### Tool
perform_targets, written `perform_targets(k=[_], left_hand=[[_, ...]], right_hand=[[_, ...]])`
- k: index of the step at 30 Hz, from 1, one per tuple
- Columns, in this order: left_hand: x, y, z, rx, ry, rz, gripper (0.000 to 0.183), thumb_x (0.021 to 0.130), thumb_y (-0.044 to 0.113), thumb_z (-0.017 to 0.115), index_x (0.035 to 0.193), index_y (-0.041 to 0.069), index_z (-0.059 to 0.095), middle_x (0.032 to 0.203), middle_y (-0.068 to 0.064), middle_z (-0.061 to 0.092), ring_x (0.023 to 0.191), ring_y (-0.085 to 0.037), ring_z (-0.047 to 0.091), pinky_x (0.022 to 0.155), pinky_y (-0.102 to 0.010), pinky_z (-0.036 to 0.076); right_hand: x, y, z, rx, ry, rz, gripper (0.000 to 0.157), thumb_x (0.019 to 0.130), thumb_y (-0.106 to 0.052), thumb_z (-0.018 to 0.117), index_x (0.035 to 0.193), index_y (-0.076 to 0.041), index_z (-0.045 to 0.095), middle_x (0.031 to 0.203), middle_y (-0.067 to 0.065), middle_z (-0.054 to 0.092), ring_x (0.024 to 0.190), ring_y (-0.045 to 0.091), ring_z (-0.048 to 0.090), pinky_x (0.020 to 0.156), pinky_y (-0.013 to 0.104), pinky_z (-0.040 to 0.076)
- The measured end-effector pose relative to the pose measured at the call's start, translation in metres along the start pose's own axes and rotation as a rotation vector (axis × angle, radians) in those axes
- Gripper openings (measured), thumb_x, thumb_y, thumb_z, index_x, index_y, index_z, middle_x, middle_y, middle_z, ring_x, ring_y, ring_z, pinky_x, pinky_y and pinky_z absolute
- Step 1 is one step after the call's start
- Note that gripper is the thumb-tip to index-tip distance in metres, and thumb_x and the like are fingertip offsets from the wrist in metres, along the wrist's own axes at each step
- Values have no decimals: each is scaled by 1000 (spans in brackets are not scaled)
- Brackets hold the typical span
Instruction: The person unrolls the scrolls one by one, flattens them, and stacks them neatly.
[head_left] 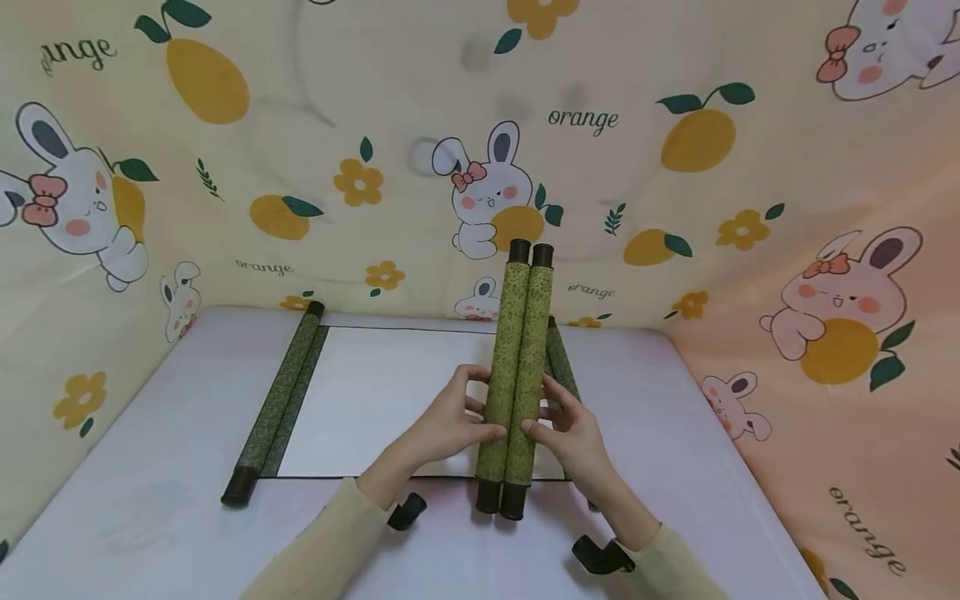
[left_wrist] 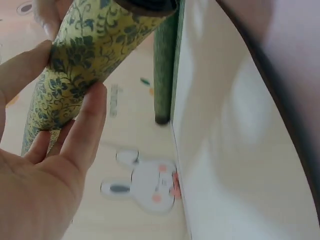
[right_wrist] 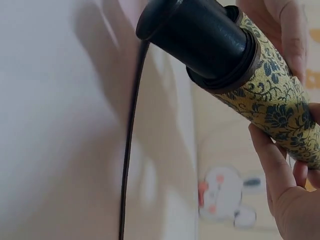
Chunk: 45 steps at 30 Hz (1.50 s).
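Note:
A yellow-green scroll with a dark floral pattern and black end knobs is held upright, tilted slightly, as two rolls side by side: a left roll (head_left: 508,333) and a right roll (head_left: 534,350). My left hand (head_left: 450,421) grips the left roll, thumb on the near face. On the other side, my right hand (head_left: 573,429) grips the right roll the same way. Whether the two rolls are joined behind is hidden. In the left wrist view, fingers curl round the patterned roll (left_wrist: 75,70); the right wrist view shows its black end knob (right_wrist: 200,40) close up.
Behind the held rolls, a dark green scroll lies unrolled on the white table (head_left: 150,500), its white sheet (head_left: 375,392) showing between a left roll (head_left: 281,400) and a partly hidden right roll (head_left: 561,358). A printed cloth (head_left: 420,83) with rabbits and oranges surrounds the table.

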<state>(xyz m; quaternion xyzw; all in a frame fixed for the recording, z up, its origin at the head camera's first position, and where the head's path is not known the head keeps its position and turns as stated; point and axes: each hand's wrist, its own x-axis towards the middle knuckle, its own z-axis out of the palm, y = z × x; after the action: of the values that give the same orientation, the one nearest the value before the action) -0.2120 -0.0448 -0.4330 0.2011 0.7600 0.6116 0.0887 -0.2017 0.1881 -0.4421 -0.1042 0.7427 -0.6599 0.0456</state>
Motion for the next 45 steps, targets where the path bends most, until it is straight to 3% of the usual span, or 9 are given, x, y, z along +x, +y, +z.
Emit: perform_targets(k=[8, 14, 21, 25, 33, 38, 45], left_hand=[[-20, -1, -38, 43, 155, -70, 64, 89, 23, 85, 136, 10, 44, 145, -11, 48, 110, -26, 68, 78, -40, 59], [-25, -7, -60, 78, 207, -112, 66, 86, 30, 88, 132, 10, 45, 136, -14, 55, 109, -27, 69, 78, -39, 56], [-27, -12, -63, 92, 239, -124, 61, 87, 24, 87, 129, 7, 46, 133, -17, 55, 106, -28, 68, 73, -37, 55], [-28, -16, -59, 84, 242, -123, 58, 88, 20, 86, 128, 7, 45, 134, -17, 53, 105, -27, 69, 72, -36, 55], [-37, -25, -53, 28, 218, -128, 58, 89, 15, 84, 128, 6, 44, 138, -18, 51, 102, -25, 70, 71, -35, 58], [-43, -24, -60, 12, 205, -95, 56, 90, 13, 82, 129, 4, 43, 145, -21, 46, 110, -29, 66, 73, -35, 57], [-45, -23, -70, 13, 195, -45, 55, 91, 8, 79, 131, 1, 41, 141, -22, 48, 122, -37, 60, 78, -34, 57]], right_hand=[[15, -1, 42, 72, -86, -44, 81, 91, 1, 76, 161, -15, 38, 148, 14, 45, 118, 27, 61, 85, 30, 59], [26, -1, 67, 68, -122, -87, 80, 91, -1, 78, 160, -15, 39, 148, 14, 49, 118, 32, 61, 85, 31, 59], [27, 6, 76, 76, -131, -77, 79, 92, -3, 75, 161, -15, 38, 151, 13, 47, 119, 32, 60, 86, 31, 59], [24, 9, 81, 19, -99, -78, 79, 93, -4, 74, 162, -13, 36, 153, 11, 45, 121, 33, 60, 87, 32, 59], [15, 14, 88, -113, -68, -88, 87, 88, -13, 85, 161, -12, 38, 147, 13, 47, 121, 33, 59, 89, 35, 59], [15, 12, 86, -97, -82, -94, 88, 88, -7, 83, 161, -7, 35, 151, 15, 46, 117, 34, 61, 88, 33, 59], [19, 10, 76, -59, -116, -90, 90, 89, -4, 79, 164, -11, 30, 152, 14, 48, 116, 31, 65, 88, 33, 58]])
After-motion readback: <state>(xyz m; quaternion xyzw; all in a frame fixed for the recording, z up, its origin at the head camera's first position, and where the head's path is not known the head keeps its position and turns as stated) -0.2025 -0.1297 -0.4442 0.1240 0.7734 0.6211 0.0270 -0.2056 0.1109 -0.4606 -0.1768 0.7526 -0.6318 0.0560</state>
